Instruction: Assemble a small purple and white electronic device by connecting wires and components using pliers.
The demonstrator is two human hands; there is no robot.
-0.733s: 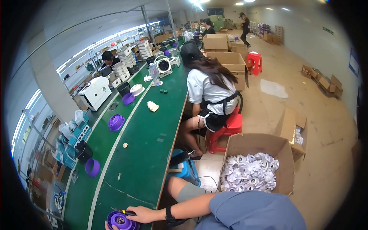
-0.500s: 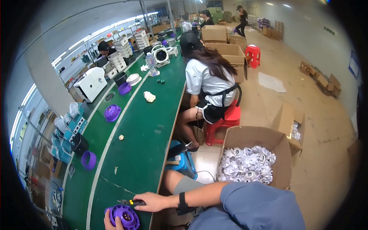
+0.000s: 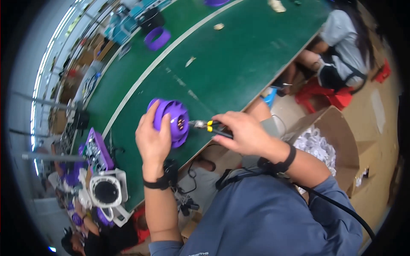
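My left hand (image 3: 154,138) is closed around the side of a purple finned round plastic part (image 3: 174,118), thumb laid along its near face. The part is tilted so that its hub, with several small copper-coloured pieces in it, faces right. In my right hand (image 3: 244,131) is a pair of pliers (image 3: 210,126) with black and yellow handles. Their metal jaws point left at the hub, close to its edge; I cannot tell whether they touch it. Both hands are above the green table (image 3: 230,72), close to its near edge.
A purple ring (image 3: 157,39) and a black bucket (image 3: 151,19) stand across the table. At left are a purple tray (image 3: 99,148) of small parts and a white fan-like unit (image 3: 105,190). A carton (image 3: 341,132) of pale parts stands right; co-workers sit on both sides.
My view has swung down and left, bringing both forearms into sight. The purple part is now tilted with its hub toward the pliers, whose jaws point at the hub.
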